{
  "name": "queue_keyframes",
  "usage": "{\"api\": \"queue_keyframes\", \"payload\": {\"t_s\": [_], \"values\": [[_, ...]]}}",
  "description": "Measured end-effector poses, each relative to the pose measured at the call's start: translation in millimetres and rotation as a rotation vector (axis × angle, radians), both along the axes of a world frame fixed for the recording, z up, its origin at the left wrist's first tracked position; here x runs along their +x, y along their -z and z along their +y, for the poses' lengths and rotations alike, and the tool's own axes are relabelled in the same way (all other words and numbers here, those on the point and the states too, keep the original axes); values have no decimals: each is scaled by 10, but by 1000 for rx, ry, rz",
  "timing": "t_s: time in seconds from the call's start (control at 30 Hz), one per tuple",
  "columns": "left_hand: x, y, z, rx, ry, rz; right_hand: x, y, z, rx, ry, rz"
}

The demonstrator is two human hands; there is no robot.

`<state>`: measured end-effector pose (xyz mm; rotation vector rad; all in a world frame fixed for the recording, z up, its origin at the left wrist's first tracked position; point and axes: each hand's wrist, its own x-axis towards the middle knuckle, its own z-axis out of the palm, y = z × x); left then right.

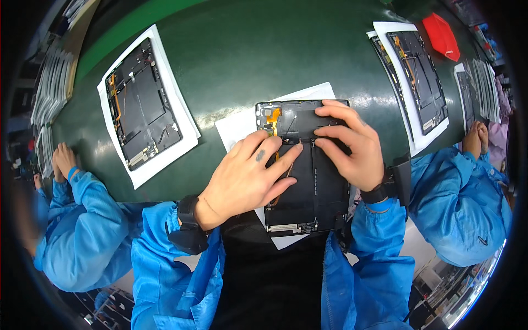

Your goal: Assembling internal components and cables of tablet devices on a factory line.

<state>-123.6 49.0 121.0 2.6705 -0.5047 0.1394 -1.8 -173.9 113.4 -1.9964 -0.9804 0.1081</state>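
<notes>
Head view: fingers of left hand (pixel 247 176) extended and close together, tips pressed flat on the open tablet chassis (pixel 316 192) near its orange flex cable (pixel 272 116). Right hand (pixel 352 146) fingers slightly spread, tips pressing the chassis's upper middle; neither hand pinches anything. Chassis lies on a white sheet (pixel 242 124) at centre of the green bench (pixel 247 55). Second chassis (pixel 142 102) on paper to the left, third (pixel 418 77) to the right. Red tray (pixel 441 36) far right, contents not discernible.

A dark green worktop (pixel 236 49) is carrying white paper sheets (pixel 237 127) under opened tablet back panels (pixel 142 104), plus a red pouch (pixel 441 36).
</notes>
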Motion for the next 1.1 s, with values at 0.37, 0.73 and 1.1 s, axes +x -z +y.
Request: {"api": "queue_keyframes", "payload": {"t_s": [0.37,0.73,1.1], "values": [[2,-117,-104,-85,-90,-90,-108,13,5,-10,18,-90],[-644,-167,-537,-1658,-197,856,-968,-507,-246,30,-69,-391],[-797,-189,-576,-1108,-158,416,-1025,-381,-290,103,-152,-82]]}}
